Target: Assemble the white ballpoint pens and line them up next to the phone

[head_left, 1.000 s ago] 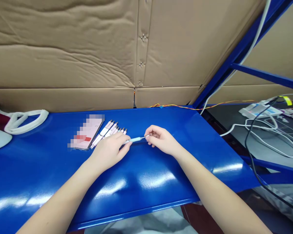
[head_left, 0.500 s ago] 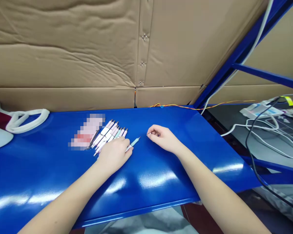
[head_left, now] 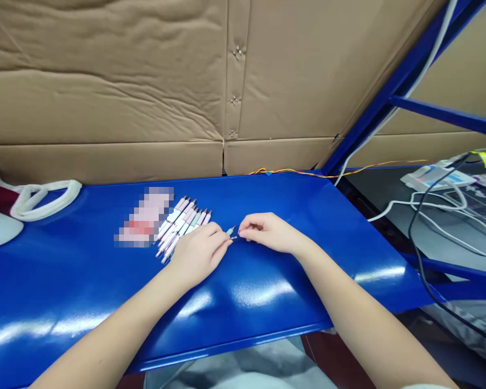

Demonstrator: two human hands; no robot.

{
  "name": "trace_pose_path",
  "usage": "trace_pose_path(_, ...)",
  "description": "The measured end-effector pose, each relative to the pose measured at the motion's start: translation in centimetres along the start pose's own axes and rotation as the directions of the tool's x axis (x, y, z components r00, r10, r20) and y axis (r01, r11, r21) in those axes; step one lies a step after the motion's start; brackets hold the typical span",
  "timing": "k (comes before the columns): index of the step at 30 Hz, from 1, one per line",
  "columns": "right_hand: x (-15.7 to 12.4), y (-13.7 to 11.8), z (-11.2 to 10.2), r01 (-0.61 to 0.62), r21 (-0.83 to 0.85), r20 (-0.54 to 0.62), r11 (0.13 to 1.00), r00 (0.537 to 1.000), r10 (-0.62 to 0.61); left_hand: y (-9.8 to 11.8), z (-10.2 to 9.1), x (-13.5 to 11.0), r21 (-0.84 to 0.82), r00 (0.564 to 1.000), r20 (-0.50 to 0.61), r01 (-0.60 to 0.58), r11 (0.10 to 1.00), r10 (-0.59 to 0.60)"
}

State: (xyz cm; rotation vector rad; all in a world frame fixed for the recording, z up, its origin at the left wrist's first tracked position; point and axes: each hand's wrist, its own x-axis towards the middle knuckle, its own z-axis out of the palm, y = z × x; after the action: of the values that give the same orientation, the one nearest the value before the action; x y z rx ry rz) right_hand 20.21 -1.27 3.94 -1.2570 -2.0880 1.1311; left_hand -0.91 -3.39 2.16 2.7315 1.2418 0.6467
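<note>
On the blue metal table (head_left: 267, 292), my left hand (head_left: 198, 254) is closed around a light blue pen (head_left: 230, 231); only the pen's tip shows past my fingers. My right hand (head_left: 267, 231) is pinched on a small thin part at that tip, too small to name. The two hands nearly touch. Just left of my left hand lies a row of several pink and white pens (head_left: 182, 222), side by side, with a blurred flat pink packet (head_left: 143, 224) beside them.
A cardboard wall (head_left: 146, 92) closes the back of the table. White fabric handles (head_left: 44, 197) lie at the far left. To the right, past a blue frame post (head_left: 389, 81), a lower surface holds white and black cables (head_left: 437, 216) and a power strip (head_left: 433, 175).
The hands parted half a second ago, the pen staying in my left hand near the row. Now they have met again and the pen is drawn deeper into my left fist.
</note>
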Motion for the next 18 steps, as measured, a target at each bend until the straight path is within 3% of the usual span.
trace_pose_path(6, -0.2, 1.5, -1.0, -0.025, -0.334, 0.007, 0.942, 1.000, 0.029, 0.6, 0.8, 0.0, 0.081, 0.996, 0.094, -0.007, 0.997, 0.000)
trace_pose_path(11, -0.4, 1.1, -1.0, 0.012, -0.391, 0.067, 0.920, 0.998, 0.016, 0.4, 0.8, -0.1, 0.099, 0.997, 0.073, 0.008, 0.995, -0.016)
trace_pose_path(15, -0.7, 0.1, -0.9, 0.128, -0.405, 0.103, 0.905, 0.990, -0.094, -0.7, -0.7, 0.2, 0.111, 0.997, -0.022, 0.074, 0.991, -0.072)
trace_pose_path(18, -0.7, -0.4, -0.2, 0.181, -0.407, 0.170, 0.895, 0.978, -0.121, -1.3, -1.6, 0.3, 0.131, 0.992, 0.021, 0.118, 0.984, -0.122)
